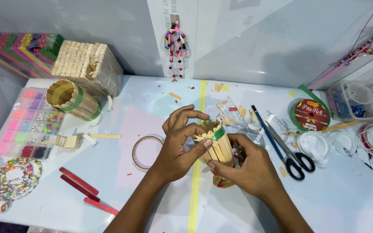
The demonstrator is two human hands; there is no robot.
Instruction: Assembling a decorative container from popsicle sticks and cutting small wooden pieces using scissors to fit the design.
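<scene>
A small cup made of wooden craft sticks (219,146), bound with a green band near its rim, sits tilted between both my hands above the white table (152,99). My left hand (178,146) grips its upper left side, thumb pressed on the sticks below the band. My right hand (248,166) holds it from the right and below, fingers wrapped on the lower sticks. The cup's base is hidden by my right hand.
A finished stick cup (72,99) lies at back left before a stack of wooden sticks (87,64). A tape ring (145,151), red sticks (80,185), bead tray (29,125), scissors (292,157), blue pen (266,131) and green ribbon roll (311,114) lie around.
</scene>
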